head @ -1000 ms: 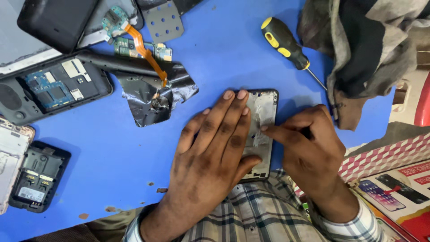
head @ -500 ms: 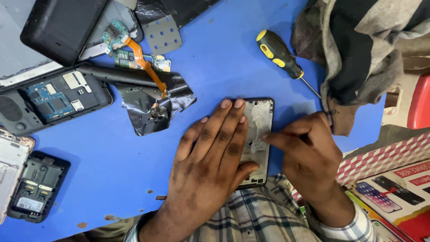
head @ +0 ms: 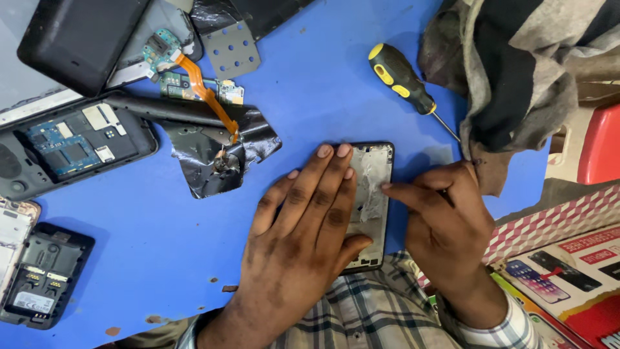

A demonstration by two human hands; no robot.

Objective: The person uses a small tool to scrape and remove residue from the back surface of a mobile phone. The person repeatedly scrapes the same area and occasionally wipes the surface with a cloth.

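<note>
The left hand (head: 303,232) lies spread flat on one phone frame (head: 373,194) at the blue worktop's (head: 116,258) near edge; the right hand's (head: 445,226) fingertip presses its right rim. One screwdriver (head: 403,84) lies far right, open worktop left.

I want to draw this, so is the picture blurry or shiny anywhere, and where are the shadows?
Head view: mostly sharp, and the light is soft and even. The crumpled black foil shows pale glints. The left hand and right hand cast only faint shadows on the blue table; a soft one lies beside the phone frame. The screwdriver looks crisp.
</note>
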